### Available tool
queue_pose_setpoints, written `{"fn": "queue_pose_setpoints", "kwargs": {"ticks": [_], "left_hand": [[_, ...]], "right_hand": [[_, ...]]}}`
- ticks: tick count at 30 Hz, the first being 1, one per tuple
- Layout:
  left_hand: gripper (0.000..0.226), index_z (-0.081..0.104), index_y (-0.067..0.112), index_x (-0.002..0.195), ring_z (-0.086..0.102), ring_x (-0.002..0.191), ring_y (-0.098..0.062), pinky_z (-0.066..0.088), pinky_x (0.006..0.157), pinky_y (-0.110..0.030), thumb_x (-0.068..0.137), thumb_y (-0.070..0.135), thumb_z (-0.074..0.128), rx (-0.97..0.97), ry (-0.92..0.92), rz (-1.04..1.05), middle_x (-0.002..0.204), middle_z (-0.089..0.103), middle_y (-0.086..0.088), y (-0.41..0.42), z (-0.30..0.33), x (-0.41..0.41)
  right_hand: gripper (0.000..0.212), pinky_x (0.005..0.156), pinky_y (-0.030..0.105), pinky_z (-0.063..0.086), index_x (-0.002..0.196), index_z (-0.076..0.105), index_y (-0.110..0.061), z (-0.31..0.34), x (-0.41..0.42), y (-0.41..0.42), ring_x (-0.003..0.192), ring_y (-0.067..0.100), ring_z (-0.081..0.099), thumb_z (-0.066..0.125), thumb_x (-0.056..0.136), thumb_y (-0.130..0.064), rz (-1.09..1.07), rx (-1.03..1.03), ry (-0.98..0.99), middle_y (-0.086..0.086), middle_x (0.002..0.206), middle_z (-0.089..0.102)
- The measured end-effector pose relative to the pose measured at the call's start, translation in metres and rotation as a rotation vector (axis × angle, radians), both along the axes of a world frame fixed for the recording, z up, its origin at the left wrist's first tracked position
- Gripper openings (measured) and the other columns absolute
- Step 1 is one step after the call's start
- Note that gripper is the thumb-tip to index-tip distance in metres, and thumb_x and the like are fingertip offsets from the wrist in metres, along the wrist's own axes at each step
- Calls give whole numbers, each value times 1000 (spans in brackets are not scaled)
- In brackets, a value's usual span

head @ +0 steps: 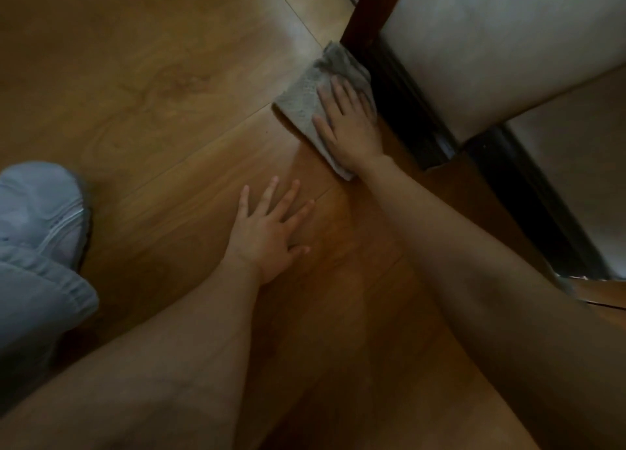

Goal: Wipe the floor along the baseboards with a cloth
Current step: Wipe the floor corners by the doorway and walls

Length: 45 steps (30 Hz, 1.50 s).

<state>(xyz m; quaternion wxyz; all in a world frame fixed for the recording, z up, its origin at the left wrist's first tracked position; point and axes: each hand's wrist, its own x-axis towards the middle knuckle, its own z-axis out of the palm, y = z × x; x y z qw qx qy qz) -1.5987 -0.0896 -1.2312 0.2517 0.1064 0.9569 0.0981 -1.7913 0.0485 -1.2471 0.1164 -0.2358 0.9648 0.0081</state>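
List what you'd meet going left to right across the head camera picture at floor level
Grey shoe → left hand flat on the wooden floor → grey cloth → right hand pressing it → dark baseboard.

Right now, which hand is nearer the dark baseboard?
Right. The right hand presses the grey cloth beside the dark baseboard; the left hand rests flat on the wooden floor, farther away.

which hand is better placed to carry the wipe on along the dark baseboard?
Right. The right hand already lies flat on the grey folded cloth, whose edge sits by the dark baseboard. The left hand is spread on the bare wooden floor, apparently bracing, apart from the cloth.
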Motion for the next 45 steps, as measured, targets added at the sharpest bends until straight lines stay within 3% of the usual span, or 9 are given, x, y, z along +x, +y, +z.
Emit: {"fn": "queue_pose_setpoints", "kwargs": {"ticks": [5, 9, 12, 18, 24, 27, 34, 40, 45], "left_hand": [[74, -10, 43, 150, -28, 144, -24, -7, 115, -61, 93, 67, 30, 26, -2, 5, 158, -27, 7, -3, 1, 0], [74, -10, 42, 151, -28, 144, -25, -7, 115, -62, 93, 67, 29, 5, 5, -10, 158, -27, 6, -3, -1, 1], [74, -10, 42, 151, -27, 144, -25, -6, 114, -62, 93, 67, 29, 11, 12, -8, 158, -26, 6, -2, -2, 1], [75, -14, 44, 149, -27, 144, -26, -6, 114, -62, 93, 67, 30, -3, -18, -17, 158, -28, 6, 0, 0, -1], [76, -13, 43, 150, -25, 145, -26, -4, 115, -63, 93, 68, 30, -21, -15, -23, 158, -27, 6, -2, -1, -3], [75, -13, 42, 150, -25, 145, -27, -5, 115, -63, 92, 69, 28, -36, -6, -34, 158, -27, 5, -1, -2, -2], [66, -18, 41, 148, -19, 147, -30, -3, 110, -70, 95, 65, 13, -86, 92, -60, 159, -26, 3, 5, -1, 0], [56, 5, 32, 154, -10, 149, -29, -2, 114, -65, 102, 47, 20, -124, 144, 164, 163, -7, -1, -2, 12, -17], [54, 12, 32, 154, -4, 149, -28, 0, 114, -64, 103, 44, 24, -157, 153, 196, 163, -1, -1, -34, 26, -41]], "right_hand": [[58, 116, 42, 23, 151, 26, -15, -2, 75, 93, 142, 26, 29, 17, 103, -46, -116, 30, 70, 13, 155, 31], [62, 117, 41, 20, 151, 25, -9, 1, 128, 135, 142, 30, 28, 13, 103, -45, -242, 41, 32, 18, 154, 29], [59, 115, 40, 20, 149, 31, -6, -1, 104, 109, 140, 32, 32, 20, 103, -41, -155, 37, 57, 20, 151, 35], [59, 118, 36, 6, 154, 14, -18, -3, 12, 21, 148, 22, 8, 21, 102, -46, -99, -34, -18, 9, 161, 12], [63, 120, 37, 13, 154, 14, -16, -1, 80, 97, 147, 23, 16, 16, 101, -49, -159, -45, -4, 11, 160, 18], [65, 121, 37, 7, 155, 8, -19, 3, 115, 126, 148, 22, 10, 10, 99, -52, -237, -34, -57, 11, 161, 12], [67, 118, 34, -2, 154, 8, -22, -2, 62, 66, 149, 22, 2, 24, 99, -56, -164, -65, -73, 8, 162, 6], [78, 114, 43, 17, 152, 19, -32, 15, 70, 56, 145, 25, 15, 42, 88, -70, -197, -71, -89, -3, 160, 15], [58, 104, 40, 30, 142, 41, -32, 21, 108, 45, 132, 26, 31, 51, 91, -56, -314, -162, -31, -7, 147, 37]]}}
